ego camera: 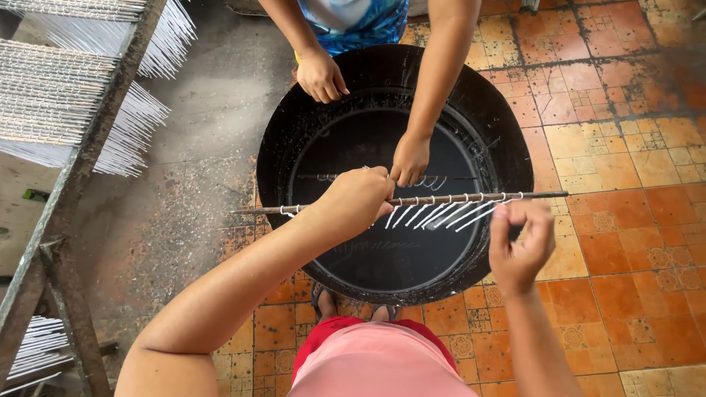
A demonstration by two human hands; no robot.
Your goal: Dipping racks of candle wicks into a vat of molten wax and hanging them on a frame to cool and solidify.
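Floor: orange patterned tiles (625,242) at 3 o'clock, bare concrete (198,162) at 9.
Rod: we hold one thin stick (441,198) level over one round black basin (507,140); about eight white wicks (434,215) hang slanting from it.
Our grip: left hand (357,202) fisted around the rod; right hand (521,239) pinching a wick's end.
Others: co-worker's two hands at 12, one (409,158) inside the basin, one (321,75) at its rim.
Edges: drying rack (66,95) at 10.
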